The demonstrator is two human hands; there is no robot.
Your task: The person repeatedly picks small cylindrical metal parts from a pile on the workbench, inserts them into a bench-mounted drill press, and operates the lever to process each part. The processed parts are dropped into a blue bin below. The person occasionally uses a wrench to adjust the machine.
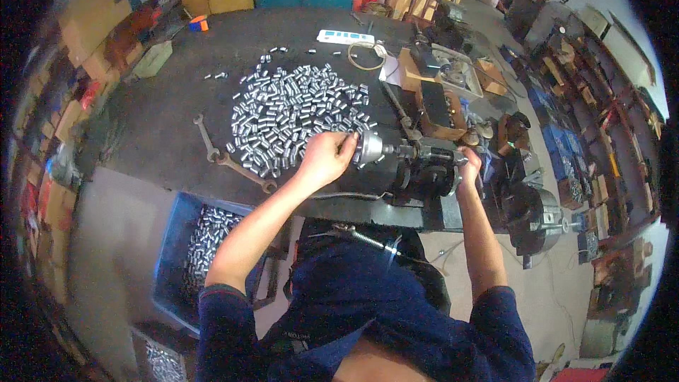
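A small bench machine [431,159] with a silver cone-shaped chuck [370,147] stands at the front edge of the dark bench. My left hand [329,158] is at the left face of the chuck, thumb and fingers closed together. Whatever lies between those fingertips is too small to make out. At the machine's right end, my right hand [468,167] is closed round a handle [460,158], mostly hidden by the fingers. Just beyond my left hand spreads a wide heap of short shiny metal cylinders [290,110].
Two open-end wrenches [206,143] lie left of the heap. Below the bench, a blue crate [168,255] holds more cylinders. A white power strip [345,37] lies at the back. Boxes and tools crowd the right, by a grey motor [536,219].
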